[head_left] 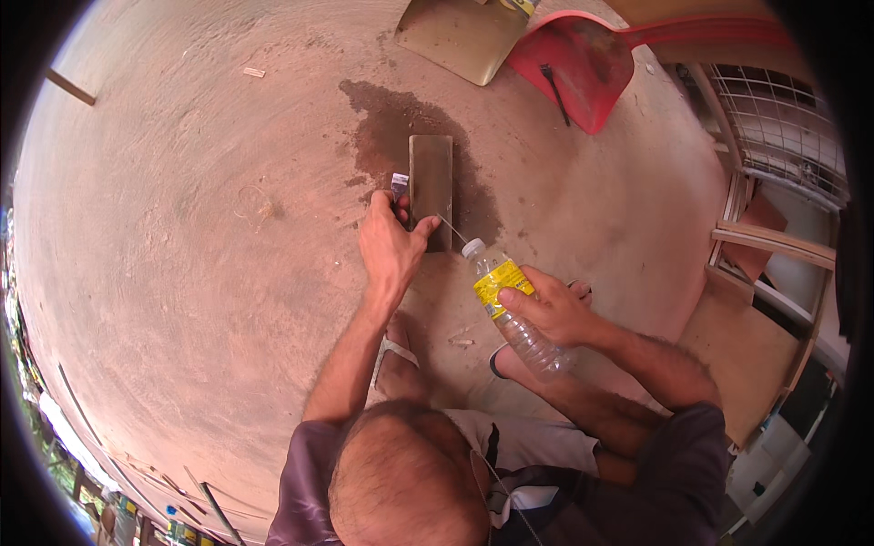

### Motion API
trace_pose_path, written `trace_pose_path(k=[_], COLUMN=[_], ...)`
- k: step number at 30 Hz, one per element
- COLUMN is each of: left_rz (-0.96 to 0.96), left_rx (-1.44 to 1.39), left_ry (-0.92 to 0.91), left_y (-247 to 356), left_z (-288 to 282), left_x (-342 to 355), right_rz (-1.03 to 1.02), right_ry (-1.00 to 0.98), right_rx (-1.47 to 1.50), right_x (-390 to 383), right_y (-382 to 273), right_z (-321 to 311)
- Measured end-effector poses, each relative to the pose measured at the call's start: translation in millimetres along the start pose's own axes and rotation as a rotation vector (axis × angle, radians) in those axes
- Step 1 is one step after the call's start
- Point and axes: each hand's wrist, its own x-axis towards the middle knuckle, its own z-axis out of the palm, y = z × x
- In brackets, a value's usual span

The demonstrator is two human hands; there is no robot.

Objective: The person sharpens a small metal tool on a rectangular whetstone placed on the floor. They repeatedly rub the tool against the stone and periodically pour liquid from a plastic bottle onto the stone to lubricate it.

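On the floor in front of me lies a long grey-brown block, which looks like a sharpening stone. My left hand is closed at its left side, the thumb over the block's near part. Out of those fingers sticks a small flat blade-like piece with a pale end; its lower part is hidden. My right hand grips a clear plastic bottle with a yellow label and white cap. The bottle tilts toward the block, and a thin stream of water runs from its cap to the block's near part.
A dark wet patch spreads around the block on the concrete floor. Beyond it lie a red dustpan with a thin black tool on it, and a tan pan-like sheet. Wooden frames and wire mesh stand at right. My feet flank the near floor.
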Motion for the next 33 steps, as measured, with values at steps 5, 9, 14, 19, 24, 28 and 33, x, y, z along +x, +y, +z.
trace_pose_path(k=[5, 9, 14, 19, 24, 28, 33], left_rz=[0.034, 0.196, 0.289, 0.091, 0.207, 0.259, 0.13], left_rx=[0.027, 0.083, 0.167, 0.18, 0.183, 0.21, 0.234], left_ry=[0.016, 0.134, 0.299, 0.027, 0.093, 0.231, 0.061], left_y=[-13, 16, 33, -14, 15, 48, -6], left_z=[9, 5, -3, 2, 3, 0, 9], left_x=[-6, 52, 94, 1, 52, 103, 22], right_rz=[0.001, -0.052, -0.103, -0.037, -0.059, -0.063, -0.071], right_ry=[0.064, 0.109, 0.055, 0.03, 0.084, 0.048, 0.04], right_rx=[-0.059, 0.023, 0.025, 0.01, 0.038, 0.026, -0.022], right_x=[-8, 4, 2, -9, 3, 10, 2], right_y=[11, -7, -7, 17, 13, -14, 2], right_z=[5, -6, 3, 2, -5, -12, -19])
